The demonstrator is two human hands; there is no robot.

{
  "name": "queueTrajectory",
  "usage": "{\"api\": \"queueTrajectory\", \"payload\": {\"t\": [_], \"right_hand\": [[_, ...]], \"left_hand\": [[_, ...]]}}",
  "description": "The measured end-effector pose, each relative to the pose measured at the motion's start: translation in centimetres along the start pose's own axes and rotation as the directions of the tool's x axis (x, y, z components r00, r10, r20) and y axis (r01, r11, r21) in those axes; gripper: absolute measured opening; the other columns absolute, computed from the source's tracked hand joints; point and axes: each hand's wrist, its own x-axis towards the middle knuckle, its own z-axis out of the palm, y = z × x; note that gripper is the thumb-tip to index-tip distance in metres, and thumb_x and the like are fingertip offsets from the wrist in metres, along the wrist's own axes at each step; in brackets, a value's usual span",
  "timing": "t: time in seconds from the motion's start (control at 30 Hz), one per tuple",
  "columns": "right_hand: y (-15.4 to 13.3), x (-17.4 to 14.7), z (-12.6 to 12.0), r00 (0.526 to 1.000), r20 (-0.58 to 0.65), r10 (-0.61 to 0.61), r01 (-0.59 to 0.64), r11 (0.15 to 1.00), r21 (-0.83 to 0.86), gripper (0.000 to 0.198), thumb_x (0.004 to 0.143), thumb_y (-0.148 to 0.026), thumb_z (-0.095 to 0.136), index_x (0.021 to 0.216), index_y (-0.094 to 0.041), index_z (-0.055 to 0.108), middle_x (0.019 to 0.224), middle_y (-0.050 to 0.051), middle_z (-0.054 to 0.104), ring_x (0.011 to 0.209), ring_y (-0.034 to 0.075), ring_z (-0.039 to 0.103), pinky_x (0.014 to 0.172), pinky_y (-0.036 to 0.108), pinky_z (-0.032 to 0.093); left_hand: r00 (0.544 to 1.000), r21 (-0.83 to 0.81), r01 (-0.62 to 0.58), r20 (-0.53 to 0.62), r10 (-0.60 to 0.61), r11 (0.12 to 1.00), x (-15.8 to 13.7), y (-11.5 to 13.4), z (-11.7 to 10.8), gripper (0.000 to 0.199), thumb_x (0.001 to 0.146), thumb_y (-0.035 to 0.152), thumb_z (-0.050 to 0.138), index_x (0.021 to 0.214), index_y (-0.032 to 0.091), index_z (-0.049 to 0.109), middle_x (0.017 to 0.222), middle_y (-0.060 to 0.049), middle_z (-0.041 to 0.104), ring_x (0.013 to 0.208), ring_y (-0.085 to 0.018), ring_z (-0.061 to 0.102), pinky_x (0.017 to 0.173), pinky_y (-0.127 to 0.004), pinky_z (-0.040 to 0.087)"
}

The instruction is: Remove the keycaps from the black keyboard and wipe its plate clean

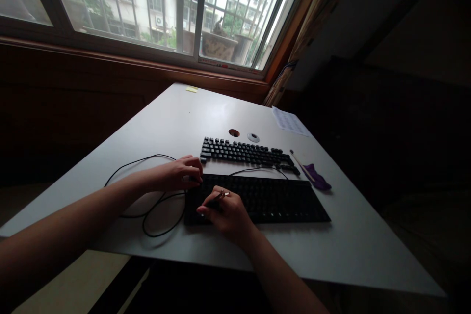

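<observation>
Right hand point(230, 211): I see thumb and fingers pinching a slim dark tool point(212, 201) over the left part of the black keyboard.
Left hand point(184, 172): fingers curled, at the far left corner of the keyboard; I cannot tell whether they grip anything.
Black keyboard point(283, 201): lies flat on the near part of the white table point(154, 122), its long side running left to right; its surface is too dark for me to read in detail.
Keycaps point(247, 152): dark, set out in rows on the table, just beyond the keyboard.
Cable point(154, 236): black, looped on the table left of the keyboard, passing beneath the left forearm.
Purple cloth point(320, 179): right of the keycaps, with a thin pale stick point(300, 162) lying partly across it.
Paper point(290, 121): I locate it at the table's far right edge.
Window point(147, 5): beyond the far edge, barred.
</observation>
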Motion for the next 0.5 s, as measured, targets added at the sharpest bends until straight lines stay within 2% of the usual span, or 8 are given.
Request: {"api": "queueTrajectory", "payload": {"t": [0.1,0.23,0.37,0.5], "right_hand": [[-0.1,0.1,-0.2,1.0,-0.006,0.012,-0.011,1.0,0.029,0.027,0.092,-0.043,0.069,0.076,-0.021,0.065,0.072,0.001,0.058,0.062,0.014,0.055,0.06,0.029,0.045],[-0.3,0.4,-0.6,0.994,-0.06,0.087,-0.08,0.99,0.113,0.025,0.091,-0.041,0.07,0.076,-0.021,0.067,0.07,0.0,0.059,0.061,0.015,0.057,0.059,0.029,0.046],[-0.4,0.7,-0.6,0.993,-0.059,0.098,-0.091,0.989,0.115,0.023,0.088,-0.04,0.074,0.076,-0.021,0.069,0.071,0.001,0.06,0.063,0.015,0.059,0.06,0.029,0.047],[-0.1,0.8,-0.5,0.977,-0.096,0.19,-0.166,0.963,0.21,0.019,0.087,-0.035,0.075,0.076,-0.021,0.07,0.07,0.0,0.062,0.062,0.014,0.06,0.06,0.028,0.048]], "left_hand": [[1.0,-0.005,0.001,0.001,-0.001,1.0,0.0,-0.2,0.1,0.006,0.094,0.018,0.068,0.097,0.018,0.072,0.105,-0.01,0.064,0.096,-0.02,0.06,0.087,-0.031,0.05],[1.0,-0.013,0.005,-0.005,-0.005,1.0,-0.1,-0.1,0.1,0.006,0.093,0.017,0.068,0.097,0.018,0.073,0.106,-0.011,0.064,0.097,-0.02,0.061,0.086,-0.031,0.051],[1.0,-0.017,0.005,-0.018,-0.005,1.0,0.0,0.3,-0.1,0.008,0.094,0.017,0.067,0.099,0.017,0.072,0.106,-0.011,0.065,0.096,-0.02,0.062,0.084,-0.029,0.053],[1.0,-0.015,-0.001,-0.031,0.001,1.0,0.3,0.8,-0.3,0.006,0.094,0.019,0.067,0.098,0.017,0.072,0.103,-0.011,0.066,0.094,-0.02,0.063,0.083,-0.029,0.053]]}}
